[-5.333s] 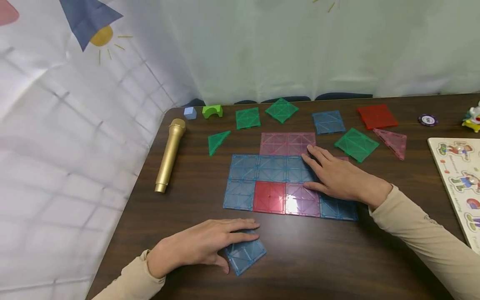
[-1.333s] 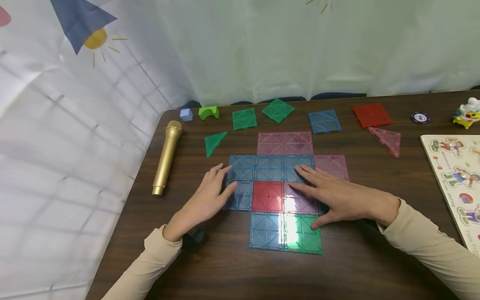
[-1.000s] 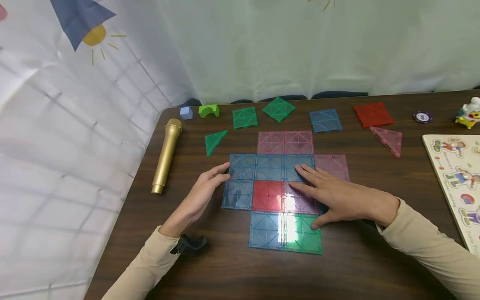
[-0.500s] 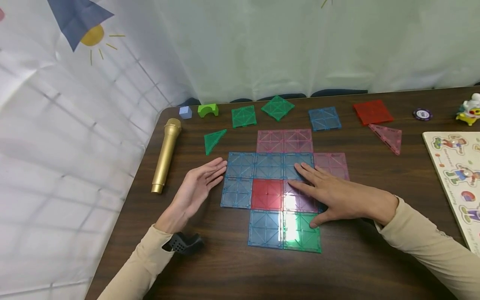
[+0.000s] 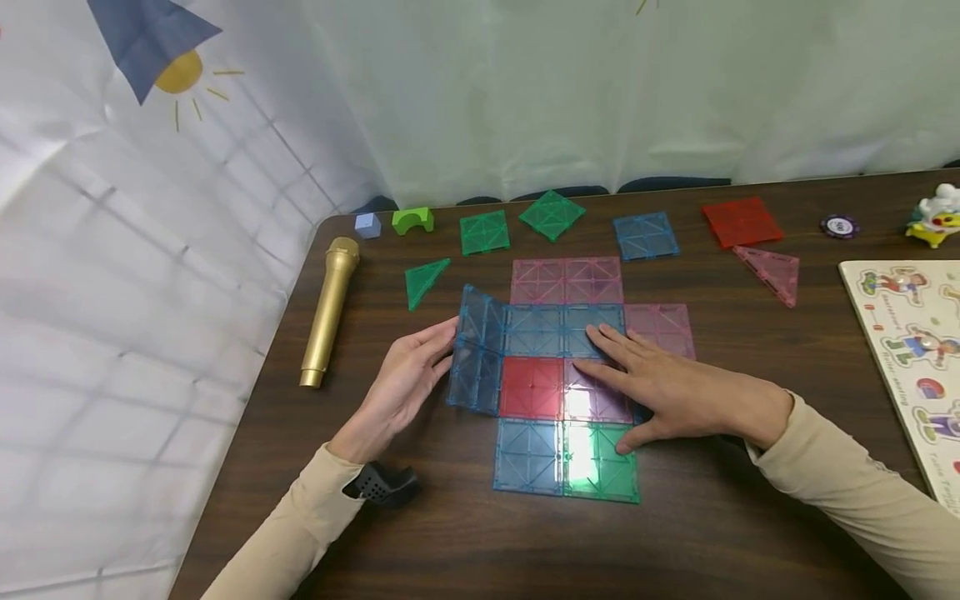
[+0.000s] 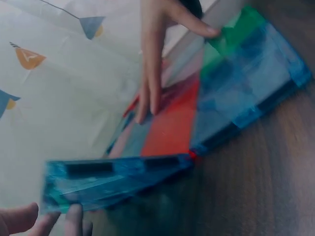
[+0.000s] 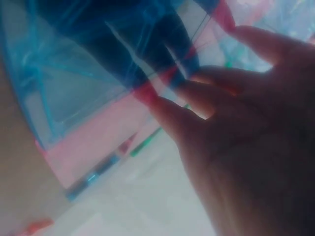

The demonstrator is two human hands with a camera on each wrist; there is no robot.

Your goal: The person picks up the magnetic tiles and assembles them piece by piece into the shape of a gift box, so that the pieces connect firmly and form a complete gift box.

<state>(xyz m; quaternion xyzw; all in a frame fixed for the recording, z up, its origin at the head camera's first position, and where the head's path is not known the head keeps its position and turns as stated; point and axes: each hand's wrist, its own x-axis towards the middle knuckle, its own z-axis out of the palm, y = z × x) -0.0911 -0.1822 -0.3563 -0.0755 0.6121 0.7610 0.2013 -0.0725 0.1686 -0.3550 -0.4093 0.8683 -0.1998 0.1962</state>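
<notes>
In the head view a flat arrangement of see-through magnetic tiles lies on the table. Its two left blue tiles (image 5: 477,350) tilt up like a flap along their right edge. My left hand (image 5: 405,379) is at the flap's outer edge, its fingers fairly straight and touching the raised tiles from the left. The left wrist view shows fingertips (image 6: 74,219) at the lifted blue edge, blurred. My right hand (image 5: 675,387) rests spread over the purple tile (image 5: 597,392) and blue tile (image 5: 588,321), thumb on the green tile (image 5: 602,467). A red tile (image 5: 531,387) sits between the hands.
Loose green tiles (image 5: 551,215), a blue tile (image 5: 646,236), a red tile (image 5: 742,222) and a pink triangle (image 5: 772,271) lie behind. A gold microphone (image 5: 330,312) is at left, a picture board (image 5: 918,350) at right. A curtain (image 5: 525,92) hangs behind the table.
A blue tile and a green tile joined the near side of the arrangement. The left hand moved to its left edge, turned palm inward, and the two left blue tiles tipped up. The right hand stayed lately.
</notes>
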